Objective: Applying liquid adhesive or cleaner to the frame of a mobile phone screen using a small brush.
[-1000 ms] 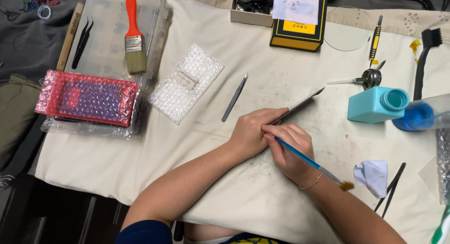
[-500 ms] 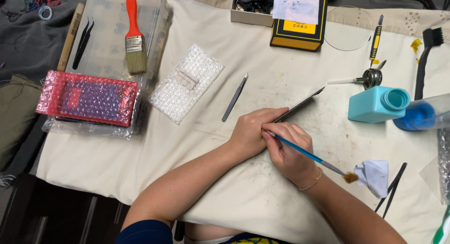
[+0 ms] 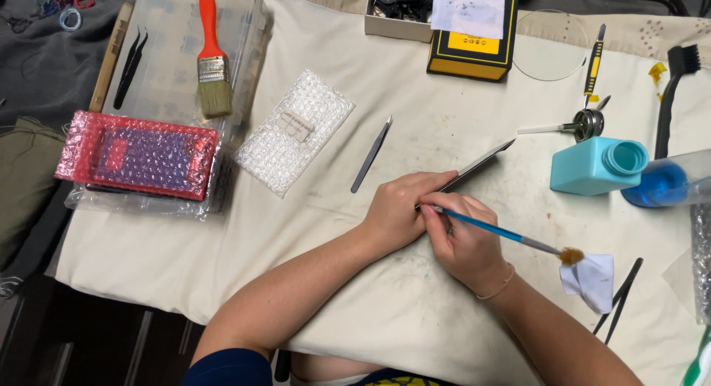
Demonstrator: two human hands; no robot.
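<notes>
My left hand [image 3: 396,208] grips the near end of a thin, dark flat slab [image 3: 481,164] held on edge over the cream cloth [image 3: 333,282]. My right hand [image 3: 466,241] pinches a slim blue-handled paintbrush [image 3: 503,233]. The handle's end rests against the slab beside my left fingers. Its brown bristle tip [image 3: 570,255] points away to the right, just above a small white wipe [image 3: 592,281]. The two hands touch each other.
Grey tweezers [image 3: 372,153] lie left of the slab. A teal bottle [image 3: 596,166] and a blue bottle [image 3: 663,182] stand right. Bubble-wrap packets [image 3: 296,130], a pink wrapped box [image 3: 137,155], an orange-handled brush [image 3: 211,60] and a yellow-black box [image 3: 474,38] lie farther back.
The paintbrush has swung flatter: its bristle end rose and moved right, toward the white wipe. My right hand shifted slightly up; the left hand and slab stayed put.
</notes>
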